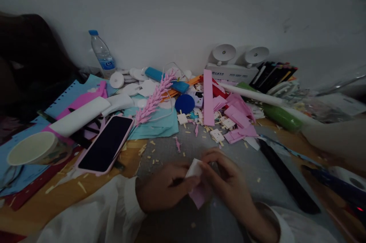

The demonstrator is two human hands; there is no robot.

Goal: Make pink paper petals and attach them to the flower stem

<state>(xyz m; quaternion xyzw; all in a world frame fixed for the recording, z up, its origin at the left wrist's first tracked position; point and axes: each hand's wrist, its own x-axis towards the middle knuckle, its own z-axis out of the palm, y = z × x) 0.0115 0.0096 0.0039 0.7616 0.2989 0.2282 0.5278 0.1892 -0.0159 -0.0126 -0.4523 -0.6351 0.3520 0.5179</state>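
Observation:
Over the grey mat (162, 155), both hands meet at a small pink-and-white strip (198, 197) that looks like paper or thin foam. Its upper end shows white and its lower end pink. The thumb and fingers of my left hand (164, 186) pinch it from the left, blurred a little by motion. My right hand (228, 182) grips its upper right side, with fingers bent around the edge. Beyond the hands lie pink strips (238, 115), a long upright pink strip (208, 98), small white square cards (217, 135) and little pink bits (177, 144).
Left of the mat are a phone (106, 144), a paper cup (31, 149) and blue sheets (160, 126) under a pink wheat-like stem (156, 100). A bottle (102, 54) stands by the wall. A long black strip (288, 178) and a dark blue tool (340, 187) lie right.

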